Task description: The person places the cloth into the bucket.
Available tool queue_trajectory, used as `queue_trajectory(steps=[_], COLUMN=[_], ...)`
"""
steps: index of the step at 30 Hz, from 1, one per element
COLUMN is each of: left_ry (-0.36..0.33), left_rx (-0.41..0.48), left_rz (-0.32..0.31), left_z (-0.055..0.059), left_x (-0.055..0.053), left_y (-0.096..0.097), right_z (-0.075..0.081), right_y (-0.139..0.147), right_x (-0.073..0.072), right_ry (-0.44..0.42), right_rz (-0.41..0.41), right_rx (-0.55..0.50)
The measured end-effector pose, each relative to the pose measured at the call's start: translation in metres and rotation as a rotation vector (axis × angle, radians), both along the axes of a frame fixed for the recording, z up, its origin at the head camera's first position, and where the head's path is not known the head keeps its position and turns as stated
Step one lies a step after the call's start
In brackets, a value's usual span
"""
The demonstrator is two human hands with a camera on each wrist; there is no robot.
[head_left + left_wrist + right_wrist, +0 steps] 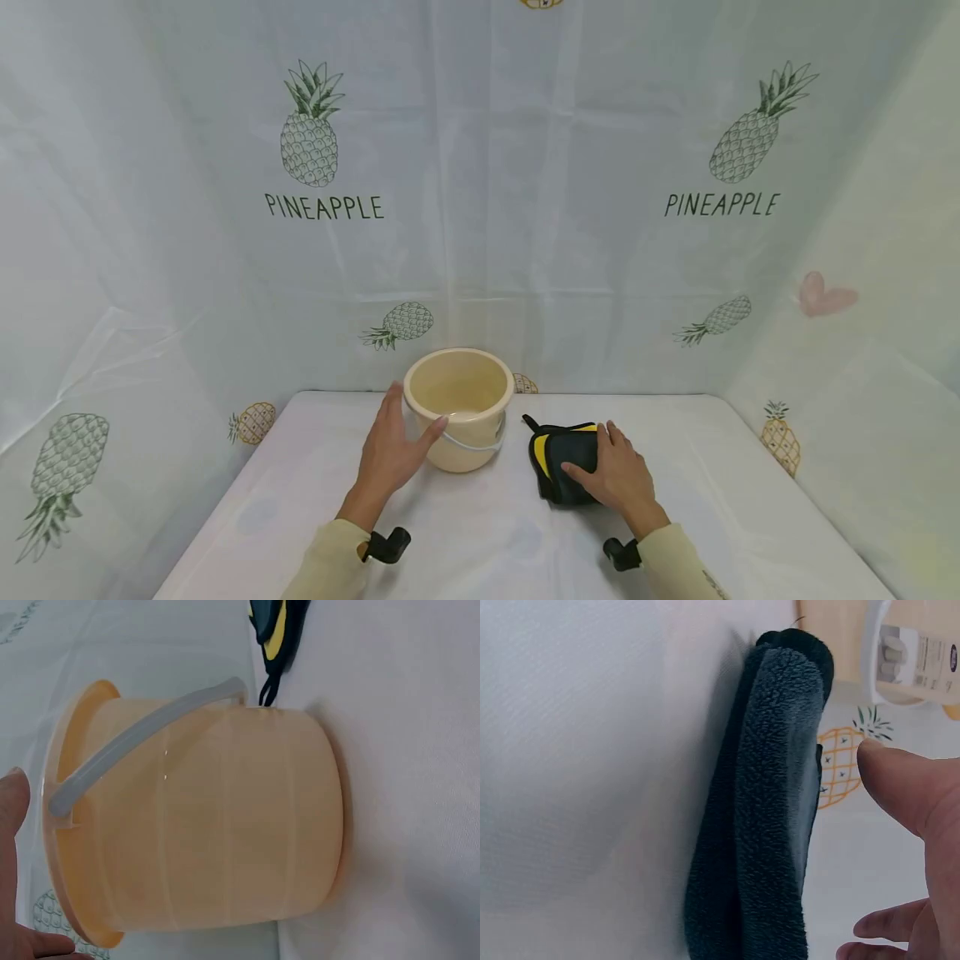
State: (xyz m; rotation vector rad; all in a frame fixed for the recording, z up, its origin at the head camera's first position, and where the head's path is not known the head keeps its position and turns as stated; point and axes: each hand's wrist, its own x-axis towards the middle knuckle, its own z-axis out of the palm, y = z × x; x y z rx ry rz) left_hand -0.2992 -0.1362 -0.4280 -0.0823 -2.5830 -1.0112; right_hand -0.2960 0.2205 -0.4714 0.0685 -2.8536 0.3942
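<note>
A cream plastic bucket [461, 450] with a pale grey handle [150, 739] stands upright near the table's back edge. My left hand [392, 454] is at its left front, thumb and fingers spread about the near side of the rim. To the bucket's right lies a folded dark plush cloth [572, 467] with yellow parts and a small hanging loop. Over the cloth's right side is my right hand [618, 473], thumb stretched across it. The right wrist view shows the cloth's thick fleecy folds [769, 802] edge-on, with the thumb and fingers spread beside them.
The white tabletop [480, 550] reaches back to a pineapple-printed curtain [487, 208], which also hangs at both sides. A label [922, 660] is on the bucket's side, facing the cloth. Each wrist wears a black camera mount [390, 546].
</note>
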Motion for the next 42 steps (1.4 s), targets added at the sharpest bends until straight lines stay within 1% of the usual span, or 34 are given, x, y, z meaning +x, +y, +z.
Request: queue_trajectory(steps=[9,16,20,27,31,34,38,42], left_ry=[-0.002,-0.004,-0.004,0.014,0.029,0.022,0.024,0.029], left_rx=[0.055,0.056,0.056,0.034,0.038,0.033,0.028,0.033], left_rz=[-0.027,-0.023,-0.032,-0.038,-0.041,-0.038,-0.032,-0.033], left_z=[-0.001,-0.003,-0.003,-0.003,-0.002,-0.002,-0.003,-0.004], left_x=[-0.004,-0.005,-0.005,-0.006,-0.005,-0.006,-0.006,-0.007], left_y=[0.003,0.006,0.006,0.005,0.005,0.006,0.006,0.006], right_z=[-0.006,-0.013,-0.016,-0.02,-0.02,-0.019,-0.018,-0.017], right_y=[0.0,0.002,0.003,0.005,0.006,0.008,0.009,0.009], right_x=[-0.005,-0.009,-0.009,-0.012,-0.012,-0.011,-0.012,-0.012], right_ry=[-0.065,-0.113,-0.136,-0.148,-0.142,-0.139,-0.135,-0.14], right_rz=[-0.008,-0.02,-0.01,0.0,0.013,0.018,0.009,-0.023], right_rx=[-0.022,-0.049,-0.07,-0.104,-0.136,-0.161,-0.185,-0.206])
